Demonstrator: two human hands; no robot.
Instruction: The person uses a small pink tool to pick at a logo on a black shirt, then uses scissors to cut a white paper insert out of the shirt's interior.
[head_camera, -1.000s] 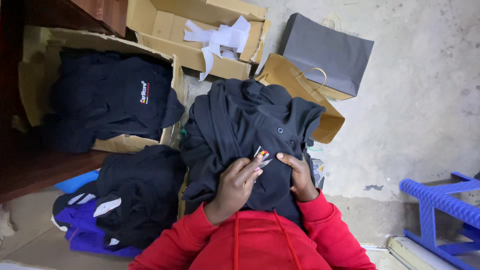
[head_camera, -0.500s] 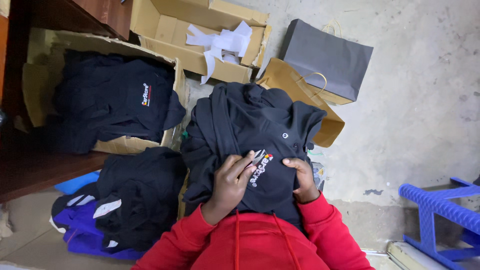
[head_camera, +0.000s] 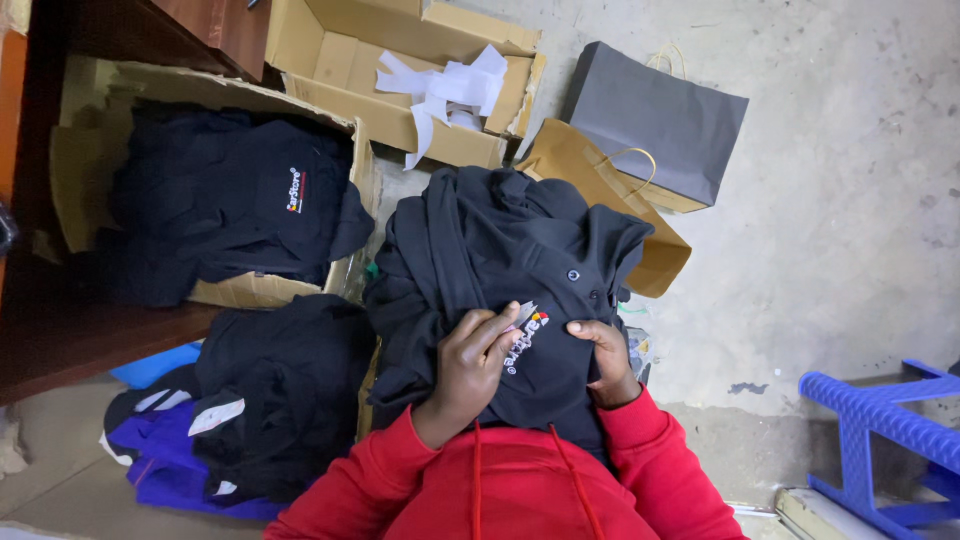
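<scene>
A black polo shirt lies bunched on the person's lap, its embroidered chest logo turned up. The left hand pinches a small silvery tool at the logo; the right hand presses the cloth flat beside it, fingers together. More black garments fill the box to the left. Paper bags lie beyond the shirt.

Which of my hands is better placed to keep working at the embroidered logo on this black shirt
Left. Your left hand already lies over the embroidered logo on the black polo shirt, pinching a small pale tool at its edge. Your right hand rests beside the logo, pinning the fabric flat.
</scene>
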